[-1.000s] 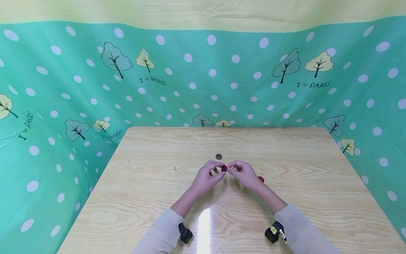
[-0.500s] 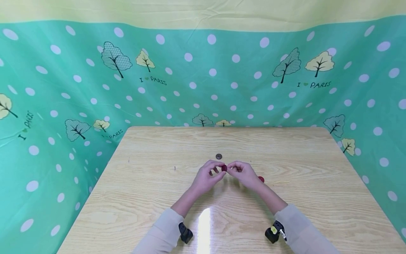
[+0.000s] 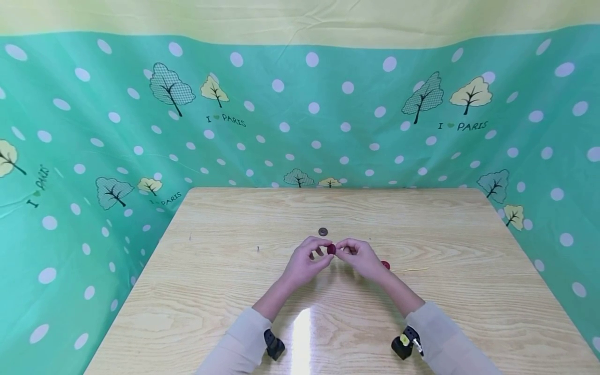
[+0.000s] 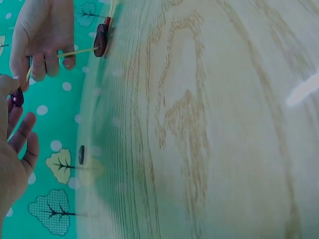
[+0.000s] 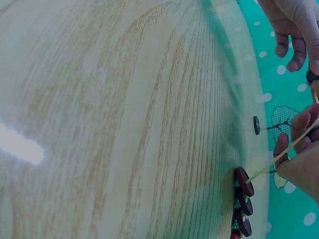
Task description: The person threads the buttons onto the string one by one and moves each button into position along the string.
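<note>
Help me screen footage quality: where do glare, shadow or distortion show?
Head: white glare streak on pale wood-grain table, soft shadows below left hand and right hand; left wrist: glare at right edge; right wrist: glare at left edge, table edge bowed.

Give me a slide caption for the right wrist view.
A yellow cord runs from the right hand to a row of buttons on the table.

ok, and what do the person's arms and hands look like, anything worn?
Left hand and right hand: bare, no gloves. Left sleeve and right sleeve: pale grey-beige, ending short of the hands. Boxy black units at both cuffs, left unit and right unit; the right has a yellow-green patch. No cables visible.
</note>
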The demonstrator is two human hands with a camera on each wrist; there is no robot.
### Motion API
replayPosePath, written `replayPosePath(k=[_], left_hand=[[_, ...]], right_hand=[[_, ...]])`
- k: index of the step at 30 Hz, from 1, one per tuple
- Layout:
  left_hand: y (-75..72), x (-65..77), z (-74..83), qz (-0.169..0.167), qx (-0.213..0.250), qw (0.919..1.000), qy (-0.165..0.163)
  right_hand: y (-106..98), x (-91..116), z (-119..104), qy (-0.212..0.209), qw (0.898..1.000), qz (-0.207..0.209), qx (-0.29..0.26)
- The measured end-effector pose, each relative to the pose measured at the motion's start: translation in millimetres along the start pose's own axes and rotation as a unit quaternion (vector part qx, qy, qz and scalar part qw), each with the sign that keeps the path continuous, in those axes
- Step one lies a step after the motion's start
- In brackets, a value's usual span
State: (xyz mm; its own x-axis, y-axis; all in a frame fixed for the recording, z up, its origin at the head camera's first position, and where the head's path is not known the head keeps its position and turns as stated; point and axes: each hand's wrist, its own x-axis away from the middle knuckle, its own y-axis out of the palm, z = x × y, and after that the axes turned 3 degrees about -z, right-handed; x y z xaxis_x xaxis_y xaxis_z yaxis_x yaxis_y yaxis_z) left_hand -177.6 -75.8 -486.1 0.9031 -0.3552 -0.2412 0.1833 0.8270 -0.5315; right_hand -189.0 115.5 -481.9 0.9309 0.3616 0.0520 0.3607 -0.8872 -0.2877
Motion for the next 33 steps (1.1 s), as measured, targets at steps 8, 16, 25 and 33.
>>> replayPosePath(k=[8, 16, 25, 33], left_hand=[[0.6, 0.8, -0.6, 0.003, -0.018, 0.9996, 0.023], [-0.1, 1.3, 0.8, -0.003, -0.014, 0.9987, 0.049], [-0.1, 1.7, 0.6, -0.006, -0.015, 0.9983, 0.056], [0.6, 1.4, -0.6, -0.001, -0.006, 0.9976, 0.069]], right_hand=[[1, 0, 1, -0.004, 1.0, -0.014, -0.001], [0, 8, -20, -0.002, 1.0, -0.02, -0.006], [0, 14, -34, 0.007, 1.0, -0.024, 0.007], [0, 12, -28, 0.007, 0.999, -0.04, -0.009]])
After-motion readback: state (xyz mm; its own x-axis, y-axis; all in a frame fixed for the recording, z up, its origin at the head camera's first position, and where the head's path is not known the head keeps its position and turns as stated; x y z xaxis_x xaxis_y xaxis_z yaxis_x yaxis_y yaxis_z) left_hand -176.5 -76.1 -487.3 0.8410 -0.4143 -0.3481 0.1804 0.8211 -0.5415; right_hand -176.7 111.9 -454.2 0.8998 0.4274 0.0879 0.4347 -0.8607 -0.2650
